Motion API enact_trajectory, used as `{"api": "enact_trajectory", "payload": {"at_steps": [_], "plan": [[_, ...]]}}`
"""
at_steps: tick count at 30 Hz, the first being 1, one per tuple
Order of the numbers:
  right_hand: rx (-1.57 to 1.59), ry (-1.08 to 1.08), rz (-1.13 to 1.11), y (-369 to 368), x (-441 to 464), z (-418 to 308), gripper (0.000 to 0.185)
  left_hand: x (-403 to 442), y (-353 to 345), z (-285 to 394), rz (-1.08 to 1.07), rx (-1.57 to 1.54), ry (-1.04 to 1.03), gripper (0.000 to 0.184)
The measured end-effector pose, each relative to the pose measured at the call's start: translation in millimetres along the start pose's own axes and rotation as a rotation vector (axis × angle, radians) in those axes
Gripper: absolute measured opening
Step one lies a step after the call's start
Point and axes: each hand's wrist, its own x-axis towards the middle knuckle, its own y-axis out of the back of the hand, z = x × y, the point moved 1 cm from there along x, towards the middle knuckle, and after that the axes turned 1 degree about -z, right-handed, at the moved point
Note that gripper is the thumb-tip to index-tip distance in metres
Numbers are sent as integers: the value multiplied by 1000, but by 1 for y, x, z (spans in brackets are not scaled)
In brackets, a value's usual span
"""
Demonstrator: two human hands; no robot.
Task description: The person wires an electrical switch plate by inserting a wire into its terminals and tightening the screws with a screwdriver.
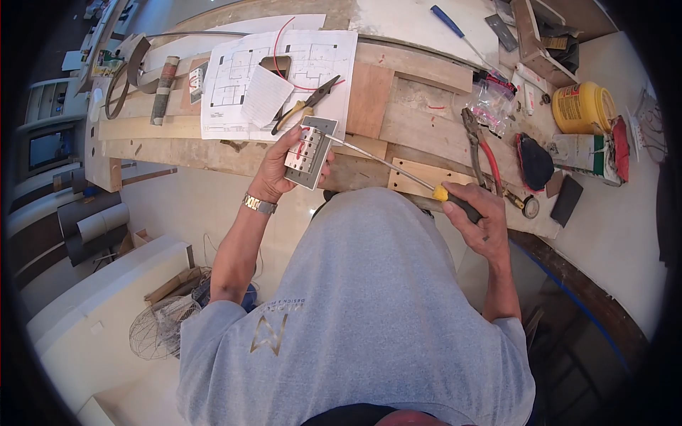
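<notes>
My left hand (272,169), with a metal watch on its wrist, grips a grey-framed electrical switch plate (317,130) above the bench's near edge. White modules with short red wires show on the plate's upturned side. A long screwdriver (387,163) with a yellow and black handle is in my right hand (483,219), fingers wrapped round the handle. Its shaft slants up to the left, and the tip is at the plate's upper right edge. Whether the tip sits in a screw is too small to tell.
Beyond the plate, long-nose pliers (304,106) and a red wire (275,44) lie on a printed floor plan (234,78). Red-handled pliers (485,145), a yellow tub (579,108) and a blue-handled screwdriver (449,21) are on the right of the wooden bench (419,117).
</notes>
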Motion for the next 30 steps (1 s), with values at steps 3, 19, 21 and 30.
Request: {"api": "enact_trajectory", "payload": {"at_steps": [3, 19, 21, 30], "plan": [[-3, -4, -2, 0, 0, 1, 35, 0, 6, -1, -11, 34, 6, 68], [-269, 239, 19, 12, 7, -1, 53, -2, -8, 3, 44, 183, -19, 59], [-218, 214, 19, 12, 8, 0, 51, -1, -16, 2, 97, 240, -60, 55], [-174, 178, 44, 11, 6, 5, 47, 4, -28, 6, 90, 256, -55, 51]]}}
